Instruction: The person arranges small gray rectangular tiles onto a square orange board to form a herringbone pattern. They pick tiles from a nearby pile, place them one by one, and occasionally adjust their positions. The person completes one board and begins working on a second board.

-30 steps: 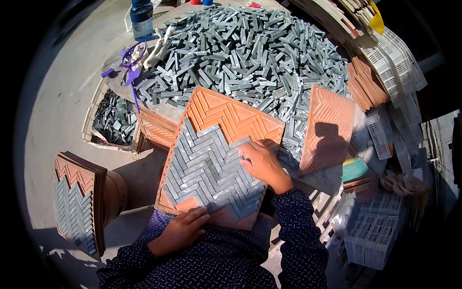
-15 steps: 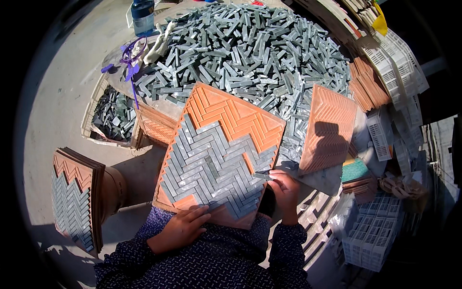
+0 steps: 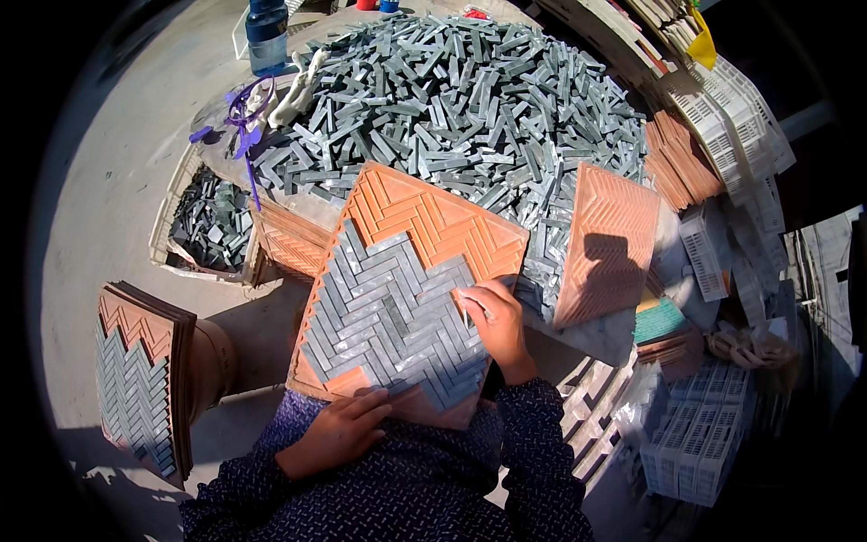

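An orange herringbone mould tray (image 3: pixel 370 176) rests tilted over my lap, much of it filled with grey stone strips (image 3: pixel 397 316) in a zigzag pattern. Bare orange grooves show along its far side and at a small spot near its lower left edge. My left hand (image 3: pixel 339 432) holds the near edge, fingers lying over the rim and thumb hidden. Over the right part of the tray, my right hand (image 3: pixel 495 327) pinches a grey stone strip (image 3: pixel 466 309) at an orange slot. Fingers cover part of that strip.
A big heap of loose grey strips (image 3: pixel 470 99) covers the table beyond. A second orange tray (image 3: pixel 607 244) leans at the right. Stacked filled trays (image 3: pixel 135 388) stand left, near a crate of dark pieces (image 3: pixel 212 221). White plastic crates (image 3: pixel 695 434) lie right; a blue bottle (image 3: pixel 267 38) stands far left.
My right hand has moved left and up from the tray's right edge, carrying the stone strip to the orange slot. My left hand stays on the near edge.
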`<control>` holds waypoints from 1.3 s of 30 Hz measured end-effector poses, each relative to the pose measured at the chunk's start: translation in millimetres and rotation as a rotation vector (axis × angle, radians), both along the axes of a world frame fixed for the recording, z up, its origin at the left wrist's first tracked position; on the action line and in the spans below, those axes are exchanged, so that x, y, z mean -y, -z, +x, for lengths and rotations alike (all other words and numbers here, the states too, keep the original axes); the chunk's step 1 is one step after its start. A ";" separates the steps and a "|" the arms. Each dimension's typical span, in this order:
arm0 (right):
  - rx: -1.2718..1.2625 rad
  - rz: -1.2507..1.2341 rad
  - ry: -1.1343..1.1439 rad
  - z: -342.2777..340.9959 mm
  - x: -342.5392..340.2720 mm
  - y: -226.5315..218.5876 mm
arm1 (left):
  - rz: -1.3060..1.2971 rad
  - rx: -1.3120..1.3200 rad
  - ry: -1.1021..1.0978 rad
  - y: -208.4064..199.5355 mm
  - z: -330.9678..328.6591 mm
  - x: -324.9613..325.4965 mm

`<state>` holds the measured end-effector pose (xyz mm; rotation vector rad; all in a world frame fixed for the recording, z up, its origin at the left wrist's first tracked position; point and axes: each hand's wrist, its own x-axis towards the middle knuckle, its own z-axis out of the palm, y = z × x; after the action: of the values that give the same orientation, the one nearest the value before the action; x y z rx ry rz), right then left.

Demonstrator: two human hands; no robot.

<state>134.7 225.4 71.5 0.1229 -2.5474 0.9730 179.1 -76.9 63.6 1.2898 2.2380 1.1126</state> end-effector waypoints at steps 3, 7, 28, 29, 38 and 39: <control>0.055 0.047 -0.026 -11.4 -0.5 4.7 | 0.008 -0.005 -0.018 0.6 -1.3 4.6; 0.112 0.093 -0.083 -12.8 -3.1 5.6 | 0.016 0.014 -0.036 -0.5 -2.0 7.1; 0.048 0.099 -0.076 6.9 -8.1 9.1 | 0.051 0.060 0.005 5.3 -2.7 0.9; 0.050 0.076 -0.056 14.0 -9.0 11.7 | 0.064 0.060 0.007 5.4 -2.4 1.3; 0.158 0.173 0.077 31.2 6.6 14.8 | 0.074 0.061 -0.002 11.1 -0.2 2.5; 0.145 0.163 0.033 26.6 13.0 10.4 | 0.079 0.060 -0.002 11.4 -0.5 2.0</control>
<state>161.3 212.4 61.1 0.0584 -2.7511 0.7865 178.6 -78.9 52.1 1.2672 2.1727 1.2351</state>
